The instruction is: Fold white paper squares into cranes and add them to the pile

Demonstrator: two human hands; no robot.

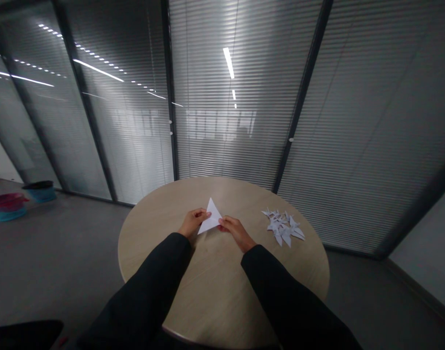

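A white sheet of paper point(211, 217) folded into a triangle lies on the round wooden table point(222, 287), its tip pointing away from me. My left hand point(194, 221) pinches its left edge with curled fingers. My right hand point(234, 230) presses and pinches its right corner. Both arms wear black sleeves.
A pile of several folded white paper cranes point(283, 227) lies on the table to the right of my hands. Glass walls with closed blinds point(226, 97) stand behind the table. Blue and red bins point(11, 204) sit on the floor at far left.
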